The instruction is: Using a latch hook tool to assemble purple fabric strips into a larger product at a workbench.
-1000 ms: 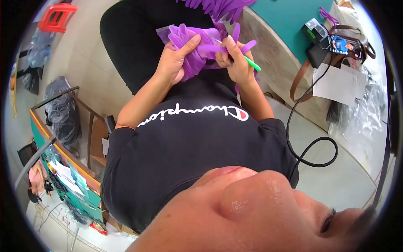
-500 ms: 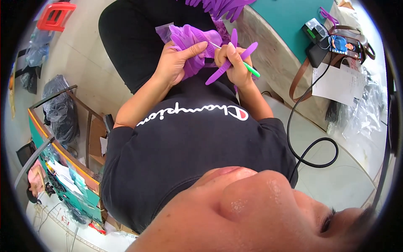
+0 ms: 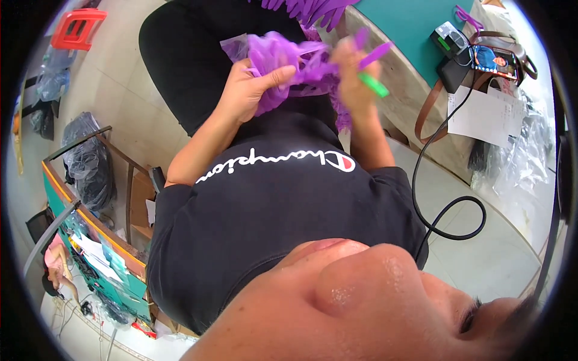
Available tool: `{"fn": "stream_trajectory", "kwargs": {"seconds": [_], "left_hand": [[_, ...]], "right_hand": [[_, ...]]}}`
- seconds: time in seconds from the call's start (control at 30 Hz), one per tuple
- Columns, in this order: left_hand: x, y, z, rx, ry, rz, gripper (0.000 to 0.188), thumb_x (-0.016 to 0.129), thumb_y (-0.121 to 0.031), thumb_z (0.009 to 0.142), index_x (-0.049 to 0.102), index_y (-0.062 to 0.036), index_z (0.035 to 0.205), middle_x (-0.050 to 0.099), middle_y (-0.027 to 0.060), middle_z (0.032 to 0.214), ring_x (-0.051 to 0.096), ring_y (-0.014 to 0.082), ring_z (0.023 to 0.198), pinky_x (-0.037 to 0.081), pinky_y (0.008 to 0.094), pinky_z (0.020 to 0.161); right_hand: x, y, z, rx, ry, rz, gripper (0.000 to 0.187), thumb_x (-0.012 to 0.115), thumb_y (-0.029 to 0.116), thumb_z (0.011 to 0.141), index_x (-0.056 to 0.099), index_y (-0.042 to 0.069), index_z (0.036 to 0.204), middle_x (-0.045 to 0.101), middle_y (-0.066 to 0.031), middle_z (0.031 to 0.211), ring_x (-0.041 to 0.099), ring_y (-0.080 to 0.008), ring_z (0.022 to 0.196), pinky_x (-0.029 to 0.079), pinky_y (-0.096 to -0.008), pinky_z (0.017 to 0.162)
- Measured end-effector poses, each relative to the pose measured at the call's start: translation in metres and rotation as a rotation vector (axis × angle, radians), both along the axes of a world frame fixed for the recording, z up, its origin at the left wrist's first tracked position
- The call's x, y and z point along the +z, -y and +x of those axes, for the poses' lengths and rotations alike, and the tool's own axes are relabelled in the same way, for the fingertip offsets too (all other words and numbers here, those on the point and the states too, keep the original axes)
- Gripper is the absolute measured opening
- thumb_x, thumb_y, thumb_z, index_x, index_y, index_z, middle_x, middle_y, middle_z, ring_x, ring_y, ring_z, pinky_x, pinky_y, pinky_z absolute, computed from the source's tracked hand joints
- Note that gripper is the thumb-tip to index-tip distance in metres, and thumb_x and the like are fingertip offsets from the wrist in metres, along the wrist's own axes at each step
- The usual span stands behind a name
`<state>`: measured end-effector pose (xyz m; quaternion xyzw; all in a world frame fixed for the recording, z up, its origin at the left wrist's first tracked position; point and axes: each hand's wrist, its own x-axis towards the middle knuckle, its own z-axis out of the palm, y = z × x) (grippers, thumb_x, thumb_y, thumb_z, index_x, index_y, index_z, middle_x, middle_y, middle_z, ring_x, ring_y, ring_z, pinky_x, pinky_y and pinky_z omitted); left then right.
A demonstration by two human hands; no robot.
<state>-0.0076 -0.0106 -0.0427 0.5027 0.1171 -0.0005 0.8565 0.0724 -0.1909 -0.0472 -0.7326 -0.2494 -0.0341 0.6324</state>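
My left hand (image 3: 247,90) grips a bunched piece of sheer purple mesh fabric (image 3: 271,54) above my lap, thumb pressed along its near side. A stretched part of the mesh runs from there toward my right hand (image 3: 355,81), which is smeared by motion. A tool's bright green handle (image 3: 374,85) sticks out below that hand's fingers; its tip cannot be made out. Flat purple strips with rounded ends (image 3: 376,54) also jut out from the hand. More purple material hangs just below, over my lap.
Several purple finger-like strips (image 3: 319,11) lie at the edge of the green-topped table (image 3: 397,30). A phone (image 3: 495,61), a brown-strapped bag and white paper (image 3: 481,120) are on the right. A black cable (image 3: 415,174) loops there. A red stool (image 3: 79,29) stands far left.
My right hand has moved away from my left, to the right, with the green-handled tool and the strips. The mesh between the hands is now pulled out. My left hand stays nearly in place.
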Motion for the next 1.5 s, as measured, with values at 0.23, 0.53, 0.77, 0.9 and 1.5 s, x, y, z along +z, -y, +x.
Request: {"fn": "stream_trajectory", "kwargs": {"seconds": [0.23,0.53,0.77,0.9,1.5], "left_hand": [[0.018,-0.02,-0.004,-0.536,-0.154,-0.285,0.026,0.07,-0.011,0.08,0.061,0.0002,0.101,0.062,0.0044,0.082,0.058,0.0097,0.07,0.047,0.0228,0.063],[0.004,0.005,0.007,0.071,-0.093,-0.114,0.014,0.068,-0.01,0.083,0.06,-0.0007,0.089,0.064,0.0061,0.08,0.062,0.0114,0.068,0.051,0.0245,0.064],[0.003,0.008,0.006,0.141,-0.051,-0.037,0.014,0.068,-0.01,0.083,0.061,-0.0001,0.09,0.065,0.0055,0.08,0.061,0.0104,0.07,0.051,0.0243,0.065],[0.004,0.008,0.005,0.156,-0.032,-0.005,0.013,0.068,-0.01,0.084,0.061,0.0001,0.089,0.065,0.0053,0.077,0.061,0.0104,0.068,0.05,0.0239,0.064],[-0.004,0.008,0.006,0.092,-0.037,0.056,0.031,0.071,-0.007,0.079,0.056,0.0006,0.104,0.062,0.0066,0.098,0.06,0.0121,0.087,0.048,0.027,0.081]], "right_hand": [[0.018,0.058,0.08,0.204,-0.905,0.666,0.044,0.04,0.037,0.097,0.037,0.013,0.059,0.033,0.0037,0.052,0.024,-0.0066,0.041,0.019,-0.0236,0.039],[0.011,-0.012,-0.016,0.37,0.367,-0.084,0.026,0.056,0.012,0.088,0.048,0.002,0.065,0.044,-0.0055,0.058,0.047,-0.02,0.045,0.036,-0.0305,0.041],[0.014,-0.017,-0.021,0.328,0.386,-0.192,0.024,0.062,0.012,0.085,0.05,0.002,0.066,0.046,-0.0067,0.06,0.048,-0.0219,0.045,0.038,-0.0311,0.041],[0.016,-0.021,-0.025,0.276,0.379,-0.237,0.026,0.06,0.014,0.087,0.05,0.002,0.066,0.047,-0.007,0.06,0.049,-0.0213,0.045,0.038,-0.0316,0.042],[0.007,-0.022,-0.004,0.396,-0.621,-0.111,0.038,0.065,0.036,0.086,0.065,-0.001,0.096,0.063,-0.0029,0.08,0.055,-0.0084,0.072,0.044,-0.0249,0.063]]}}
